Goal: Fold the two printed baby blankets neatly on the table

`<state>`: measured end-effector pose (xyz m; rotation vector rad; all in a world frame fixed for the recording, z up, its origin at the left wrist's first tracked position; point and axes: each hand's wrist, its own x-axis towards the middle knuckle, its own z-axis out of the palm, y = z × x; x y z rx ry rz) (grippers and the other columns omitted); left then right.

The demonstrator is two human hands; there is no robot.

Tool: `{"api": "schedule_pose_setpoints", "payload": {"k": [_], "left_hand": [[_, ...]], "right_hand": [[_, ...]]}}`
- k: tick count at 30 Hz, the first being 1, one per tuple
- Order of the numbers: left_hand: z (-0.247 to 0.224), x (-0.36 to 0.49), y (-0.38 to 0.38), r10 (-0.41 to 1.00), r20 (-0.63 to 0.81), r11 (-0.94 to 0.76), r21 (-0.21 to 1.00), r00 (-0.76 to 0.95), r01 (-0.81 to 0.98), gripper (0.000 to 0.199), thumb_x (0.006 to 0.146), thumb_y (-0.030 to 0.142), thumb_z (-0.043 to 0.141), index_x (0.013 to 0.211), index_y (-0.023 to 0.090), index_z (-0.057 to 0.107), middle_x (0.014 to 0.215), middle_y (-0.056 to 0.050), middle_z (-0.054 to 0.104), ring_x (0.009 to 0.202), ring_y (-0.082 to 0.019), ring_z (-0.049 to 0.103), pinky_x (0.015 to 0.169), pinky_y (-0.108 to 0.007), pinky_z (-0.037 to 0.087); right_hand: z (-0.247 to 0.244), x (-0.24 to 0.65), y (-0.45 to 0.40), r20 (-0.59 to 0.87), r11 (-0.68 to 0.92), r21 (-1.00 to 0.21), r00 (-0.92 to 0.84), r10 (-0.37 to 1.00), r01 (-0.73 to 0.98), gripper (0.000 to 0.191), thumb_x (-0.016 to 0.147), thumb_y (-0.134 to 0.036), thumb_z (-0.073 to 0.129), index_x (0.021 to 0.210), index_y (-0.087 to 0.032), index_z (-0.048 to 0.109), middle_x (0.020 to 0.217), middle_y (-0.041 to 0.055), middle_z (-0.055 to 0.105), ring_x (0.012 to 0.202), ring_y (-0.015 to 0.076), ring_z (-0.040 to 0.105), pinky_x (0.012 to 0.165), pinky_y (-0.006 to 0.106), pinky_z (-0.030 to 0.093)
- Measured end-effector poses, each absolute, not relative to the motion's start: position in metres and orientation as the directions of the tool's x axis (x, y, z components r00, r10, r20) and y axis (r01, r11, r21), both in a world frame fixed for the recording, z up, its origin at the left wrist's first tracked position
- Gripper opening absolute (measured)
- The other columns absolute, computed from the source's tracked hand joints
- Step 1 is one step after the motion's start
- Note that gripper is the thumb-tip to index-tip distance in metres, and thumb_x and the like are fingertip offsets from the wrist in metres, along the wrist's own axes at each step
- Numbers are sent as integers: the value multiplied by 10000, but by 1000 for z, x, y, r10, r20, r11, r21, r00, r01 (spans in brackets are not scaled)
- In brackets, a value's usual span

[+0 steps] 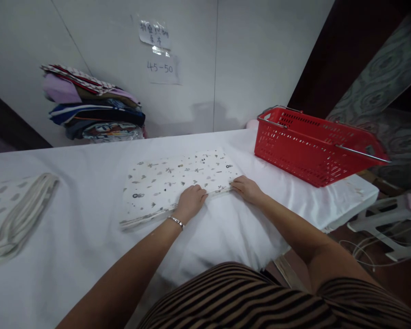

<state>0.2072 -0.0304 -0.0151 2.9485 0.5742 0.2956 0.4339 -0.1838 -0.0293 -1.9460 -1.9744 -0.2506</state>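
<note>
A folded white cloth (171, 178) with small grey and dark prints lies flat on the white-covered table in front of me. Its layered near edge faces me. My left hand (192, 201), with a bracelet at the wrist, is closed over the middle of that edge. At the right end of the same edge, my right hand (247, 189) pinches the cloth between thumb and fingers. The undersides of both hands' fingers are hidden.
Another folded printed cloth (17, 214) lies at the table's left. A red plastic basket (294, 151) with metal handles stands at the right edge. Behind is a stack of folded fabrics (99, 105). Paper signs (162, 68) hang on the wall; a stool (390, 224) is at right.
</note>
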Motion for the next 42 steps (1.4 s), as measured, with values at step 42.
{"api": "schedule_pose_setpoints", "payload": {"k": [42], "left_hand": [[-22, 228, -38, 263, 144, -963, -18, 954, 269, 215, 881, 131, 398, 874, 151, 612, 930, -103, 574, 944, -212, 514, 766, -345, 412]], "right_hand": [[-30, 420, -172, 316, 96, -3, -90, 944, 995, 248, 944, -239, 393, 932, -193, 636, 932, 88, 618, 881, 201, 512, 754, 315, 395]]}}
